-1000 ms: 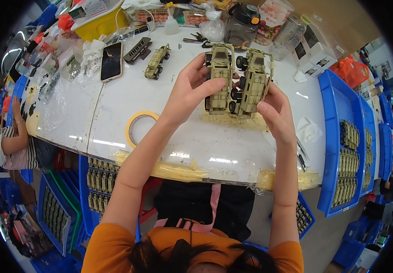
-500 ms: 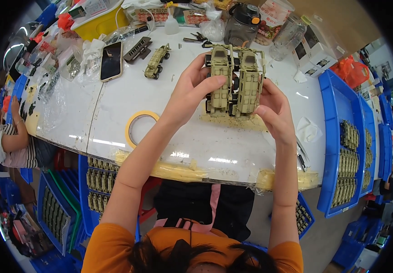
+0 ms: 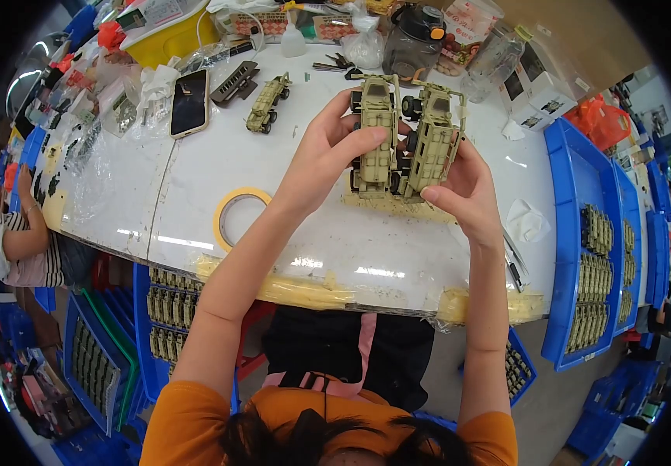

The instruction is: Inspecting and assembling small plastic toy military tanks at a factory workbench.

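Above the white table (image 3: pixel 195 186) I hold two tan model military trucks upright, side by side. My left hand (image 3: pixel 324 155) grips the left truck (image 3: pixel 376 132), thumb across its side. My right hand (image 3: pixel 463 186) grips the right truck (image 3: pixel 435 144) from below. The two trucks touch along their wheeled sides. A third tan model truck (image 3: pixel 267 102) lies on the table farther back. A ring of yellow tape (image 3: pixel 236 213) lies on the table left of my left forearm.
A black phone (image 3: pixel 190 102), a dark part (image 3: pixel 234 81), a yellow bin (image 3: pixel 168 31), bags and a dark jug (image 3: pixel 417 35) crowd the far edge. Blue trays (image 3: pixel 576 233) of tan models stand at right and below the table. Another person (image 3: pixel 17 241) sits at left.
The two trucks, held apart at an angle a second ago, were pressed together, and now the right one tilts slightly away again. Both hands stay in about the same place.
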Demonstrator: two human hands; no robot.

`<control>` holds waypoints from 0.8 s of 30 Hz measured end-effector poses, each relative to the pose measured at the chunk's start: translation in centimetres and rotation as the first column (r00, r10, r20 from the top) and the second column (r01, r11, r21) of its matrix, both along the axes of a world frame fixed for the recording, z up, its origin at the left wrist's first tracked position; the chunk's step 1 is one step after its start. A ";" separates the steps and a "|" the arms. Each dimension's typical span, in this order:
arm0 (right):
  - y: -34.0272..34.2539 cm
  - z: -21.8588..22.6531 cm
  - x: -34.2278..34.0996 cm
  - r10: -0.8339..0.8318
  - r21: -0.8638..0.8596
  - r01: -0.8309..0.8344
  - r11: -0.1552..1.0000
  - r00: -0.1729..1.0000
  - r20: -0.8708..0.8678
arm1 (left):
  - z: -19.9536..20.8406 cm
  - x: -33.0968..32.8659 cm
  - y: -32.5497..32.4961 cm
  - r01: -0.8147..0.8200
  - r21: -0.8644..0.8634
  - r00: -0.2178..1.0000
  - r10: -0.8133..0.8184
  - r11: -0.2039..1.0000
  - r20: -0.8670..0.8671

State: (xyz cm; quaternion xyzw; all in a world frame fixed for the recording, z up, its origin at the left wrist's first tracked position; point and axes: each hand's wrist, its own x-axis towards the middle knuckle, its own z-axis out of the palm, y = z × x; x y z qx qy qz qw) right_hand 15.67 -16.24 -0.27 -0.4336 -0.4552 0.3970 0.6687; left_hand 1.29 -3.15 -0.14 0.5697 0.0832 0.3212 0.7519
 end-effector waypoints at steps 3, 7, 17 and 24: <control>0.1 -0.1 0.1 -0.029 0.010 0.029 1.000 1.000 0.009 | -0.1 0.2 0.1 -0.011 0.000 1.000 0.011 1.000 0.008; 0.4 -0.3 0.4 -0.077 0.031 0.076 0.997 0.997 0.021 | -0.4 0.7 0.0 -0.045 -0.027 0.998 0.046 0.999 0.046; 0.2 0.2 0.3 -0.119 -0.101 0.121 0.988 0.993 0.020 | -0.4 0.6 0.2 0.006 -0.017 0.999 -0.006 1.000 0.041; 0.3 -0.3 1.1 -0.131 -0.049 0.134 0.990 0.990 0.044 | -1.1 0.7 0.5 0.183 -0.126 0.972 -0.160 0.975 0.175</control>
